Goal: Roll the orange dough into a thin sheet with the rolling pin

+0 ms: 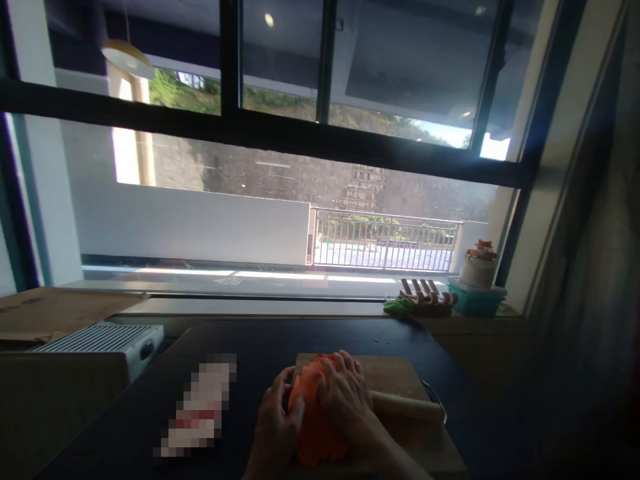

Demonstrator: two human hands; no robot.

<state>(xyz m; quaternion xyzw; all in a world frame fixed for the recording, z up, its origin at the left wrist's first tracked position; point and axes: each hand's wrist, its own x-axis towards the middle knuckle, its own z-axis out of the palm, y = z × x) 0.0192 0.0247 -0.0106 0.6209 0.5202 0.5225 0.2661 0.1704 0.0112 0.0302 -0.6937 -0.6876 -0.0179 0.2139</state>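
Note:
A lump of orange dough (323, 437) lies on a wooden board (395, 368) at the front of the dark table. My left hand (277, 413) is closed around its left side, thumb in front and fingers curled over the far edge. From the right, my right hand (347, 393) grips the top of the lump with its fingers bent over it. The palms and part of the dough are hidden. Just right of my right hand, a pale wooden rolling pin (407, 405) rests across the board, its left end hidden behind that hand.
On the dark table (245, 337) a blurred-out pale object (200, 407) lies left of the board. A metal handle (440, 400) sticks out on the board's right. A white slatted unit (135, 347) with cardboard (60, 310) stands left. A teal box (477, 297) sits on the windowsill.

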